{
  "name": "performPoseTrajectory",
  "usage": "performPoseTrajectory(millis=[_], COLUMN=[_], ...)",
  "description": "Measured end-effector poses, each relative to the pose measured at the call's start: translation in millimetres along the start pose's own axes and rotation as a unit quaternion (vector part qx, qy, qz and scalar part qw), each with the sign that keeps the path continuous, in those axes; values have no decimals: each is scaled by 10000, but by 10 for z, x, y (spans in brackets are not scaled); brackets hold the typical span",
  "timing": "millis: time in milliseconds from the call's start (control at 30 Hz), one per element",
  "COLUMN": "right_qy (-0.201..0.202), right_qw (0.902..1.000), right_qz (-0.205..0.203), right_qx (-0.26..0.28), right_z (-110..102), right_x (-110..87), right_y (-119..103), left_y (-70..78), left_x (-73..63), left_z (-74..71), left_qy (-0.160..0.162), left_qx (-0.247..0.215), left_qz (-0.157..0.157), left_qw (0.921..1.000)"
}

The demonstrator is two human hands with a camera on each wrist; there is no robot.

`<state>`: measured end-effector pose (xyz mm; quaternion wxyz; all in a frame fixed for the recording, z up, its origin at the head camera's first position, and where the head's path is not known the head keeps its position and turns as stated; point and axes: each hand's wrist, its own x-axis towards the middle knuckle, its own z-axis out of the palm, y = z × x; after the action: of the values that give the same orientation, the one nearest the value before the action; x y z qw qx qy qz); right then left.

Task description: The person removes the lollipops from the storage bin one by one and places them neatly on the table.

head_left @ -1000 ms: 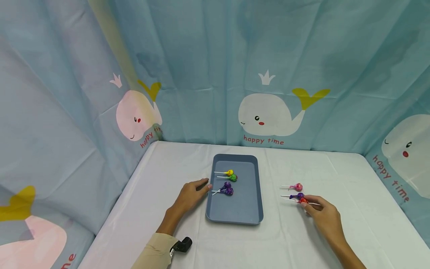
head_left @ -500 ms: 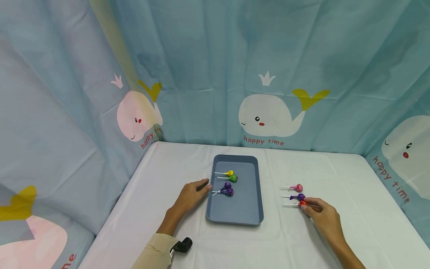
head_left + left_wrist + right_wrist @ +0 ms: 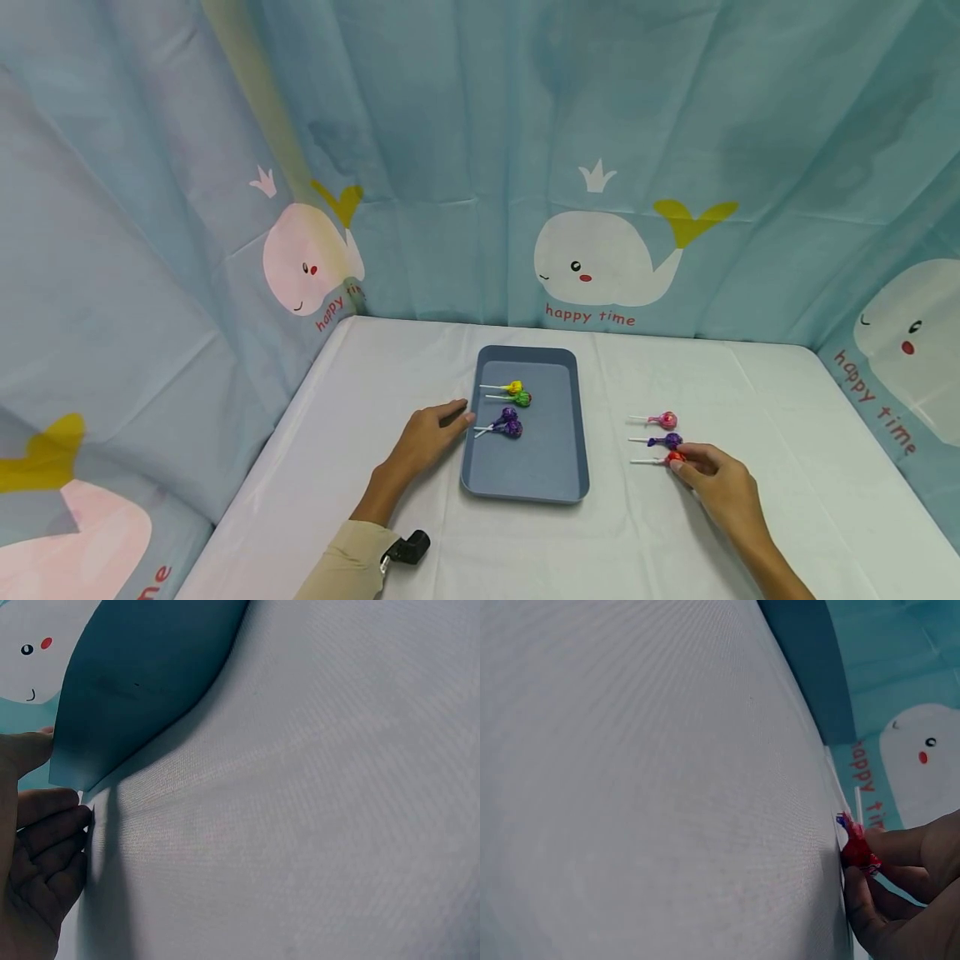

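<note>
On the white tablecloth at the right, my right hand [image 3: 720, 482] pinches the candy head of a red lollipop [image 3: 857, 851] between thumb and fingers. Its white stick points left, and the lollipop is low at the table surface. Just beyond lie a purple lollipop [image 3: 672, 440] and a pink lollipop [image 3: 667, 420], sticks also pointing left. My left hand [image 3: 424, 435] rests against the left side of a blue-grey tray [image 3: 525, 477], thumb tip at the rim and fingers loosely bent. Inside the tray are a yellow lollipop [image 3: 514, 387], a green lollipop [image 3: 522, 399] and two purple lollipops [image 3: 513, 429] with crossed sticks.
White cloth [image 3: 615, 533] covers the table, with a strip of it between the tray and the row of lollipops. A blue whale-print curtain [image 3: 450, 250] hangs behind and along both sides. A black device [image 3: 408, 547] sits at the left wrist.
My right hand has shifted the red lollipop slightly toward me, from against the purple one to a small gap below it, sticks roughly parallel. The left hand and tray have stayed put.
</note>
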<state>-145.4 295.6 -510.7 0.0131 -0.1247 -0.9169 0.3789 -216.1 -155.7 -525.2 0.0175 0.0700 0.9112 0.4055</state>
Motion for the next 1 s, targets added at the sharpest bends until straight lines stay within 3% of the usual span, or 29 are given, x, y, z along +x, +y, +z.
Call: performPoseTrajectory(millis=[533, 800, 1000], right_qy=[173, 186, 410], right_qw=[9997, 9991, 9975], right_qz=[19, 66, -58], right_qx=[155, 376, 567], right_z=[-9, -45, -18], right_x=[-34, -55, -77], right_y=[-42, -139, -228], left_y=[-11, -13, 7], left_x=[5, -7, -6], left_z=[-3, -6, -8], left_qy=[-57, -44, -60], left_qx=[7, 7, -28], left_qz=[92, 78, 14], left_qw=[9999, 10000, 10000])
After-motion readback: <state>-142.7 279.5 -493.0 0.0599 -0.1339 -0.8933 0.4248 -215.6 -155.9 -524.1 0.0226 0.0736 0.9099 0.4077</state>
